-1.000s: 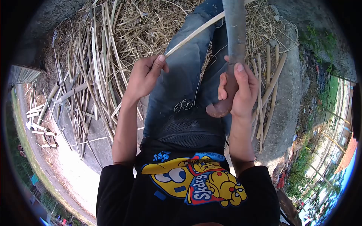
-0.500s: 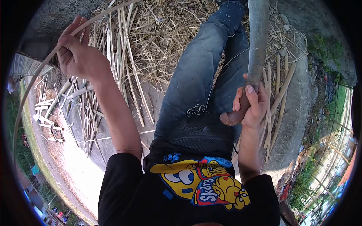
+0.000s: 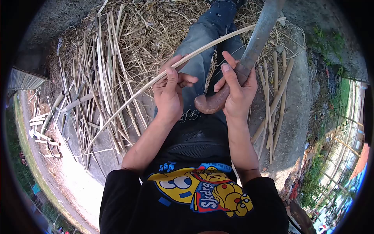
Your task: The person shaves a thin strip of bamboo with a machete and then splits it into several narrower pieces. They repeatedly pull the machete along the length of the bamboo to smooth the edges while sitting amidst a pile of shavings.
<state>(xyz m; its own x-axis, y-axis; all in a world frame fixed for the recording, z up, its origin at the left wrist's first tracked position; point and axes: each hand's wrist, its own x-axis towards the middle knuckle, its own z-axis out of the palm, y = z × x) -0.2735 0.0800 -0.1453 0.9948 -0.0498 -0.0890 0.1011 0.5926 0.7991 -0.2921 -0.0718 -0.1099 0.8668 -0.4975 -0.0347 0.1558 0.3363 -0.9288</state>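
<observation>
A long, pale bamboo strip slants across the view, low end at the left and far end behind the blade. My left hand pinches it between thumb and fingers near its middle. In my right hand is a machete, held by its brown hooked wooden handle. Its thumb lies along the handle, while the forefinger sticks out loosely. The machete's grey metal blade points up and away to the right, its tip cut off by the frame's top edge.
My outstretched legs lie between the hands, in jeans. Piled bamboo strips cover the ground on the left, with shavings beyond. More bamboo pieces lie at the right. A thin curled strand rests on my lap.
My left hand has come in from the far upper left to the middle, bringing the bamboo strip across. My right hand with the machete has shifted left, and the blade now leans right.
</observation>
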